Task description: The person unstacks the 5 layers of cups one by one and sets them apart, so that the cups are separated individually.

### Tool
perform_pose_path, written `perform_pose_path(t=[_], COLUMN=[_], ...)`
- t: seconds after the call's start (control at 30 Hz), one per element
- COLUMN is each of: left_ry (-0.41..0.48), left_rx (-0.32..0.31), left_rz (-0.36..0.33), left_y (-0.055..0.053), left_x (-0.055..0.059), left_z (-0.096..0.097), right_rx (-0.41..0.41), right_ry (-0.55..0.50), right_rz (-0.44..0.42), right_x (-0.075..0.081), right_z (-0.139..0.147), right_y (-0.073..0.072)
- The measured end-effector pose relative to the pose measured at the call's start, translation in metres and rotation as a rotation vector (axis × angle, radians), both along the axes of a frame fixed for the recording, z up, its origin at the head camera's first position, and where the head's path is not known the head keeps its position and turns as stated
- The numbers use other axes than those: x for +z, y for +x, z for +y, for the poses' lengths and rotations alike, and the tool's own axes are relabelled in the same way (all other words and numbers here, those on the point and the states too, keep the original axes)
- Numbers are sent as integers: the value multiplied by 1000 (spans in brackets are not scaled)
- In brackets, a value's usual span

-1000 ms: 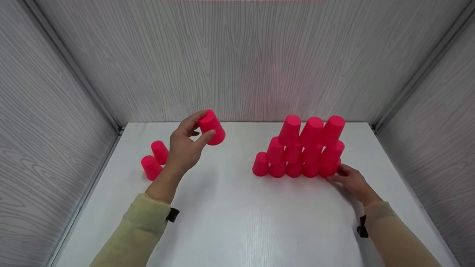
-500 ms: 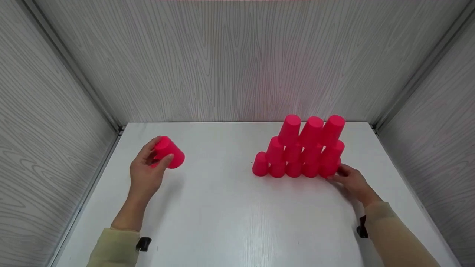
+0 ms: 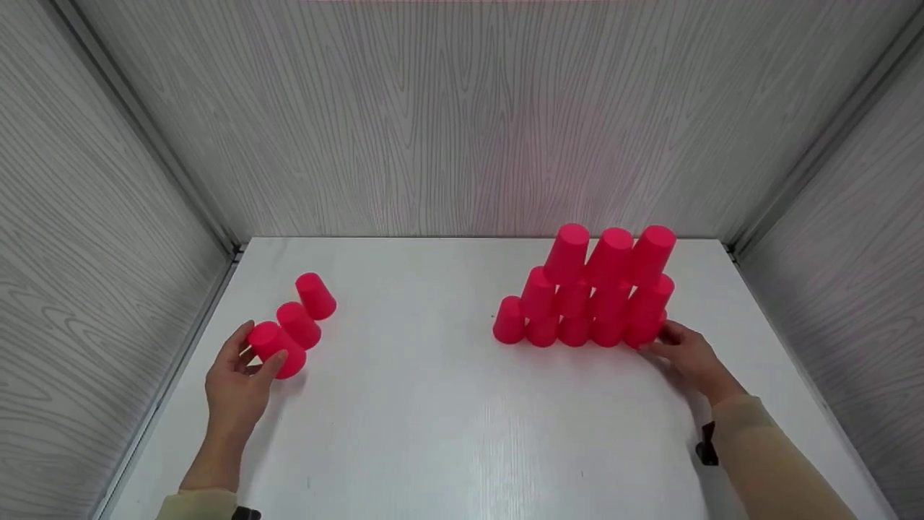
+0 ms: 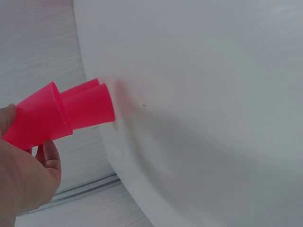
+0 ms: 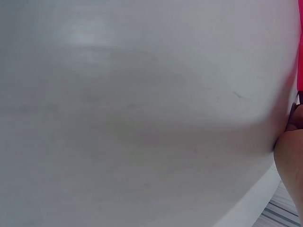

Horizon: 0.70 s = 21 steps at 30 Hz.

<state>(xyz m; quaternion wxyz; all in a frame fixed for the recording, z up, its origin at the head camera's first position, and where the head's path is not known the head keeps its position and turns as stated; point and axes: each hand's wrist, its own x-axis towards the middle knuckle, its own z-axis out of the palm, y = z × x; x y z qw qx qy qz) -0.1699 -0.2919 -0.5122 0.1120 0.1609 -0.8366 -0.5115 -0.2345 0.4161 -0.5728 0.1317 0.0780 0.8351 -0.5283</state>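
Observation:
My left hand [image 3: 234, 383] pinches an upside-down red cup [image 3: 267, 339] between thumb and fingers, at the table's left side. Just beyond it, two more red cups, a middle one [image 3: 297, 323] and a farther one [image 3: 316, 296], stand upside down in a slanting line. In the left wrist view the held cup [image 4: 40, 118] partly covers the ones behind. Toward the right, red cups form a stepped stack of three layers [image 3: 574, 296]. My right hand [image 3: 686, 354] holds the lowest right cup [image 3: 642, 331], its thumb in front and fingers at the side.
A white table [image 3: 433, 419] carries everything. Grey wood-grain panels rise behind it [image 3: 433, 123] and on both sides, close to the cups at left. One bottom-layer cup [image 3: 510, 321] at the stack's left end has nothing on it.
My left hand has carried its cup from mid-air near the back centre leftward, down and nearer to me, past the two standing cups. The right hand and the stack have stayed put.

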Motion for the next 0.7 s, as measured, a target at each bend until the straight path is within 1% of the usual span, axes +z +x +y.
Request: perform_pose_path(t=[0.17, 0.33, 0.47, 0.7], left_ry=[6, 36, 37, 46], left_rx=[1, 3, -5, -14], left_rz=[-65, -110, -124, -128], left_y=[-1, -4, -6, -12], left_x=[-19, -32, -38, -41], left_z=[-11, -16, -17, -18], right_rx=[2, -5, -11, -17], right_ry=[9, 10, 9, 28], right_rz=[16, 4, 1, -1], right_x=[1, 0, 0, 0], right_z=[1, 1, 0, 0], right_y=[0, 1, 1, -1])
